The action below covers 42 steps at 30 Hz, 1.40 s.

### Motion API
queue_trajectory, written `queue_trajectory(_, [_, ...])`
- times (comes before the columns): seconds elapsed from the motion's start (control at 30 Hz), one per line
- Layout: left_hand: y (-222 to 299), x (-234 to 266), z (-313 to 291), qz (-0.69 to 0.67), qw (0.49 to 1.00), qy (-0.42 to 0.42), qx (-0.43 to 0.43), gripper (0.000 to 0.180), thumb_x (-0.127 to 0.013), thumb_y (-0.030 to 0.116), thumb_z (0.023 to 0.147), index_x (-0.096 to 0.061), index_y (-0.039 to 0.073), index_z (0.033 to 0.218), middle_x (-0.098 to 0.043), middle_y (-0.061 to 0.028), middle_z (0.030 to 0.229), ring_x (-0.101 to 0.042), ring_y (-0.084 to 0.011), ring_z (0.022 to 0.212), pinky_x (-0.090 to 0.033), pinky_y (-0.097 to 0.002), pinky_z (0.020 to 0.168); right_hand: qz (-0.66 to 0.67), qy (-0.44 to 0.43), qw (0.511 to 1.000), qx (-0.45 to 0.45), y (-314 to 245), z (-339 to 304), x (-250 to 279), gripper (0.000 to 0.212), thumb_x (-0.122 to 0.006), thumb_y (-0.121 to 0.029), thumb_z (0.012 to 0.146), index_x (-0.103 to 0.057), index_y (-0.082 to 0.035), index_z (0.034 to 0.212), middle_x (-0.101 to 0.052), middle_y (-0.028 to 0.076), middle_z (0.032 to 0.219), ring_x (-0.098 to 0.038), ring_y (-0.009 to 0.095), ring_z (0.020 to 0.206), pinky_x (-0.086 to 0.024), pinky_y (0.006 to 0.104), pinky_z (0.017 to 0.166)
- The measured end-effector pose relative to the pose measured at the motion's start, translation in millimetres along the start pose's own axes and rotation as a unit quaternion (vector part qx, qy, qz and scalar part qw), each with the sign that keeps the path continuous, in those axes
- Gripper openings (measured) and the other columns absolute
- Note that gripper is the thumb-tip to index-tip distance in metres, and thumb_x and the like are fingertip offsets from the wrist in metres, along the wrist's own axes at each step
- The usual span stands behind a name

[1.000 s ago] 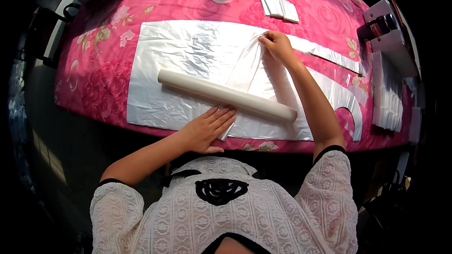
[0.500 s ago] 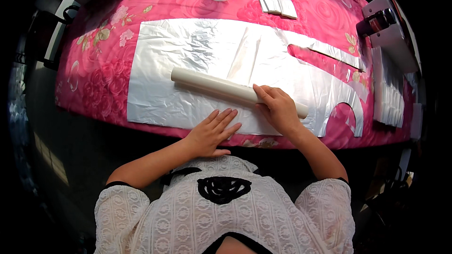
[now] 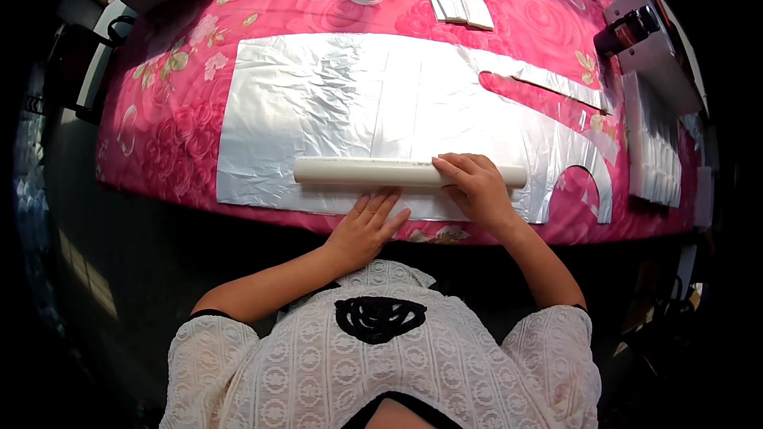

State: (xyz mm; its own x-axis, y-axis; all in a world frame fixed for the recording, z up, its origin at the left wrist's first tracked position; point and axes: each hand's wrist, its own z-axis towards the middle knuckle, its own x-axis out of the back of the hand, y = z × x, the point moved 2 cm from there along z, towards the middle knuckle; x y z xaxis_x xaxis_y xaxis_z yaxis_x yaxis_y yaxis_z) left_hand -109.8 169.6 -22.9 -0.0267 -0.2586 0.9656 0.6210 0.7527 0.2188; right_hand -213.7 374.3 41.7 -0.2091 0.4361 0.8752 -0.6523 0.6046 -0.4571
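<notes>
We're apparently smoothing film (image 3: 318,103), right hand (image 3: 481,189) gripping the tube (image 3: 358,171) towards three o'clock, left hand (image 3: 364,226) splaying empty at seven; rolling calls for even pressure.

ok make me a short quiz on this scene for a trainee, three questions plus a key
1. Which lies nearer the person: the white tube or the fanned stack of folded white plastic?
2. True or false: the right hand lies over the tube's left end.
3. Fill in the blank: the pink tablecloth under the white plastic film has a ____ pattern.

Key
1. The white tube.
2. False; it lies over the tube's right half, while the left hand is at the film's near edge.
3. Floral.
</notes>
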Motion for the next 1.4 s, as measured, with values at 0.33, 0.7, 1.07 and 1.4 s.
queue_trajectory(0.33, [19.5, -8.7, -10.2, 0.075, 0.997, 0.005, 0.012, 0.051, -0.047, 0.015, 0.083, -0.04, 0.012, 0.134, -0.027, -0.0199, 0.144, -0.022, -0.0314, 0.137, -0.014, -0.0459, 0.11, -0.069, 0.097, 0.991, 0.052, 54.4, 122.1, -24.1, 0.05, -0.063, -0.005, 0.074, -0.055, -0.017, 0.122, -0.058, 0.004, 0.116, -0.052, 0.023, 0.109, -0.032, 0.0426, 0.1])
queue_trajectory(0.7, [-13.9, 23.8, -17.8, -0.118, 0.992, 0.007, -0.044, 0.048, -0.054, 0.006, 0.076, -0.048, -0.001, 0.123, -0.043, -0.0157, 0.135, -0.041, -0.028, 0.127, -0.031, -0.0438, 0.104, 0.061, -0.052, 0.992, 0.095, 19.8, 92.7, -22.0, 0.058, -0.05, 0.01, 0.066, -0.053, -0.006, 0.121, -0.052, 0.01, 0.126, -0.044, 0.029, 0.12, -0.039, 0.0382, 0.1])
queue_trajectory(1.07, [-40.0, 50.2, 13.3, -0.18, 0.973, 0.099, -0.106, 0.053, -0.064, 0.011, 0.069, -0.052, 0.001, 0.12, -0.045, -0.0166, 0.132, -0.049, -0.0284, 0.119, -0.04, -0.0407, 0.098, 0.083, -0.047, 0.992, 0.077, -24.3, 23.4, -51.4, 0.05, -0.061, -0.003, 0.068, -0.053, -0.003, 0.118, -0.049, 0.011, 0.129, -0.043, 0.029, 0.122, -0.037, 0.0382, 0.101])
queue_trajectory(1.4, [-61.3, 43.3, 40.2, -0.202, 0.972, 0.102, 0.064, 0.048, -0.061, 0.013, 0.075, -0.051, -0.003, 0.119, -0.063, -0.0162, 0.104, -0.061, -0.0293, 0.089, -0.046, -0.0394, 0.08, 0.096, 0.035, 0.994, 0.037, -7.1, 35.1, -43.3, 0.03, -0.063, 0.002, 0.07, -0.066, -0.008, 0.098, -0.064, 0.006, 0.09, -0.06, 0.024, 0.081, -0.05, 0.0332, 0.07])
